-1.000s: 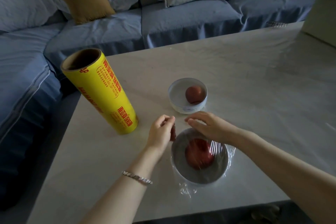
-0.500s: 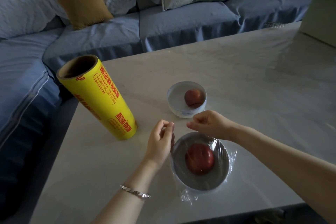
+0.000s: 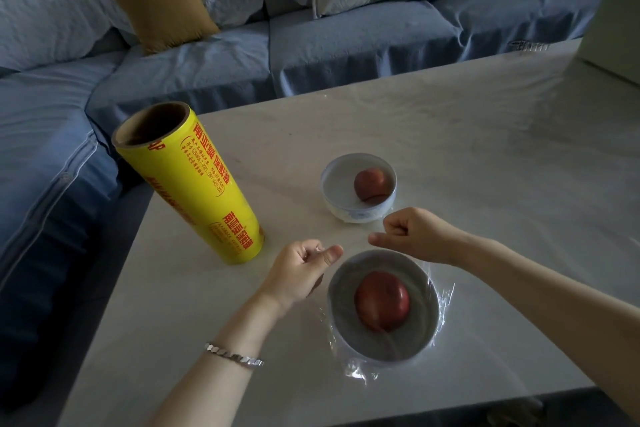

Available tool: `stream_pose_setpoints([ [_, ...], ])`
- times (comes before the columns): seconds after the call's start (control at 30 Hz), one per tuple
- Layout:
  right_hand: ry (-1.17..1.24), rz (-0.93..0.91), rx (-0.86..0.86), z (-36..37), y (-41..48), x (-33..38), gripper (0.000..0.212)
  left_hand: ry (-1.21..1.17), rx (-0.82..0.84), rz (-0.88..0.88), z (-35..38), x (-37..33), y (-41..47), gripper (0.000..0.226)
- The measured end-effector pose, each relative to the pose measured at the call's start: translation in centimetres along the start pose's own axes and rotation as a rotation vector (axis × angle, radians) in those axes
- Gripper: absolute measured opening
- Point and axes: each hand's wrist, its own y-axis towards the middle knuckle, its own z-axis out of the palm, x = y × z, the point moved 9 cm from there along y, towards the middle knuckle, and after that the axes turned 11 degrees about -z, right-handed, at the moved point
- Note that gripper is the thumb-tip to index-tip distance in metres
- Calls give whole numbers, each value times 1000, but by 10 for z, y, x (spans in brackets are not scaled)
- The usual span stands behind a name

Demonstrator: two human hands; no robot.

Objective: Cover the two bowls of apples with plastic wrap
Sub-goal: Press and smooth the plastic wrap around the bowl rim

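Near the table's front edge stands a white bowl (image 3: 420, 329) holding a red apple (image 3: 381, 302). Clear plastic wrap (image 3: 445, 298) is stretched over it and crinkles around its sides. My left hand (image 3: 298, 270) is just left of the bowl's far rim, and my right hand (image 3: 415, 236) is above that rim. Each hand pinches thumb to forefinger at the film's far edge, though the film is barely visible there. Farther back, a second white bowl (image 3: 337, 191) holds another apple (image 3: 371, 184). I cannot tell whether film covers it.
A tall yellow roll of plastic wrap (image 3: 194, 187) stands upright on the pale table (image 3: 485, 135), left of the bowls. A blue sofa with cushions (image 3: 346, 45) runs along the table's far and left sides. A pale box (image 3: 616, 24) sits at the far right corner.
Both hands have lifted from pressing the film at the near bowl's far rim. Their fingers have curled into pinches, and the right hand has moved a little toward the far bowl.
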Motion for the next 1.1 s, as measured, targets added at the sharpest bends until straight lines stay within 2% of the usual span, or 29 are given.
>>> stream_pose_setpoints([
  [0.17,-28,-4,-47,-5,-3,-2,58,-26,9,-23,-7,7,0,49],
  [0.33,-35,19,-142,-24,0,-10,57,-53,-61,-39,-27,9,5,46],
  [0.57,-23,96,-31,-2,1,-21,49,114,-258,29,-33,11,-1,45],
  [0.7,-52,97,-14,4,-3,-20,50,-16,-178,-74,-18,22,1,27],
  [0.77,-45,97,-19,4,-6,-20,50,-78,-138,-97,-12,24,1,33],
  [0.97,30,2,-102,-3,-12,2,47,62,-202,32,-15,6,-6,51],
  [1.03,52,-22,-113,-4,-14,6,47,101,-223,41,-16,3,-8,50],
  [1.1,40,-17,-114,-3,-14,5,46,70,-222,1,-15,4,-6,38],
])
